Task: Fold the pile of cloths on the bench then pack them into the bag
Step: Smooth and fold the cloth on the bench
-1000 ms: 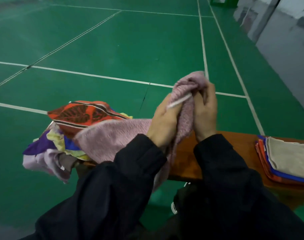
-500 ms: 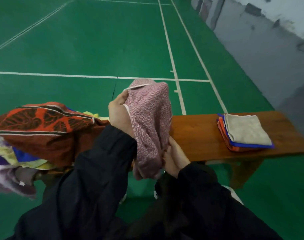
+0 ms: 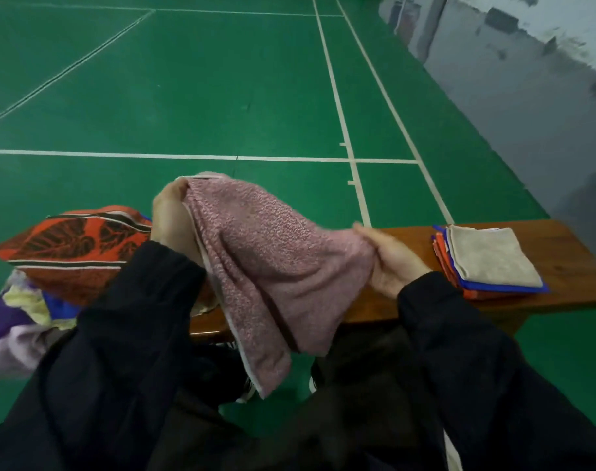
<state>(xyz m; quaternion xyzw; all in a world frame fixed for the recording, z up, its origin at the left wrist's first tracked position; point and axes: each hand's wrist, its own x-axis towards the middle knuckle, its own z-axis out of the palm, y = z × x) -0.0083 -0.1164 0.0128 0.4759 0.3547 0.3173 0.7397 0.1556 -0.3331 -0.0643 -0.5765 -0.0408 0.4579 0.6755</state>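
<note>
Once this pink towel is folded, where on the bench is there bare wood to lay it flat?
Bare bench shows between the right hand, which holds the pink towel, and the folded stack, plus a strip beyond the stack. The left end is crowded: the unfolded pile overhangs it behind the left hand.

pink cloth (image 3: 272, 266), orange leaf-print cloth (image 3: 75, 246)

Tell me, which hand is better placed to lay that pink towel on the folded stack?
Probably the right hand: it grips the pink terry towel at the edge nearest the folded stack of square cloths. The left hand holds the far corner, beside the unfolded pile.
</note>
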